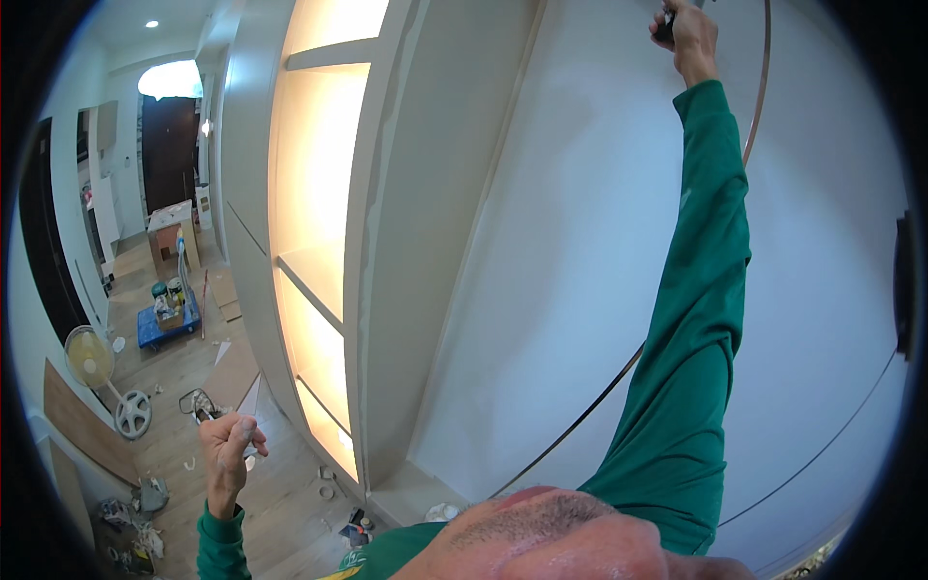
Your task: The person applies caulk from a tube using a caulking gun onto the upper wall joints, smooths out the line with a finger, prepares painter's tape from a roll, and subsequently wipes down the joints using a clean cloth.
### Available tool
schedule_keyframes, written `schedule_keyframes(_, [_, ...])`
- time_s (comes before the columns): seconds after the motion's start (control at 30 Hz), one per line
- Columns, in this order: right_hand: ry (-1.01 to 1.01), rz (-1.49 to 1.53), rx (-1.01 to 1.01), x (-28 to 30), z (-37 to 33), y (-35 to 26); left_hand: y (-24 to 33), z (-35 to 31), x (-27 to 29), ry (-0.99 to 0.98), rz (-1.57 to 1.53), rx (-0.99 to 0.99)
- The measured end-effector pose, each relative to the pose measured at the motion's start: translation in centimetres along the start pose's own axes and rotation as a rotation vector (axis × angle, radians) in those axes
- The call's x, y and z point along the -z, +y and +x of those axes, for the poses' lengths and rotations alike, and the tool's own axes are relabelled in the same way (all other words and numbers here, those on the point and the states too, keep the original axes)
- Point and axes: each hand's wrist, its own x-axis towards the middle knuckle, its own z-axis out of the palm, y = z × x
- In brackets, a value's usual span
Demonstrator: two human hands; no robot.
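Note:
My right arm stretches up in a green sleeve to the top edge. There my right hand [694,43] is wrapped round a tool with a black handle [664,27]; the picture's edge cuts off the rest, so its kind is unclear. A thin hose [592,411] curves across the white wall panel [551,222], passes behind my sleeve and climbs beside my right hand. Low on the left, my left hand [228,454] is curled into a loose fist above the floor, with nothing visible in it. Just beyond it shows a small wire-framed thing [198,401].
Lit shelves [314,164] stand left of the panel. Along the floor to the left are a fan [92,362], a blue trolley [166,324] carrying cans, a wooden table [172,217], a leaning brown board [85,420] and scattered debris [135,522]. A dark fixture [904,290] hangs far right.

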Motion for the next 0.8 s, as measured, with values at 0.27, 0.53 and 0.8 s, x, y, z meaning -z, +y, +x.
schedule_keyframes(0.27, [-0.011,-0.061,0.035,0.2,-2.3,-0.3,0.1,0.3,0.3,-0.033,-0.003,-0.012])
schedule_keyframes(0.53, [-0.042,-0.111,-0.042,1.3,-3.5,1.0,0.1,0.4,0.4,-0.062,-0.001,-0.004])
schedule_keyframes(0.8, [-0.008,-0.091,-0.059,0.9,-7.4,1.0,-0.2,0.2,0.5,-0.08,-0.01,-0.007])
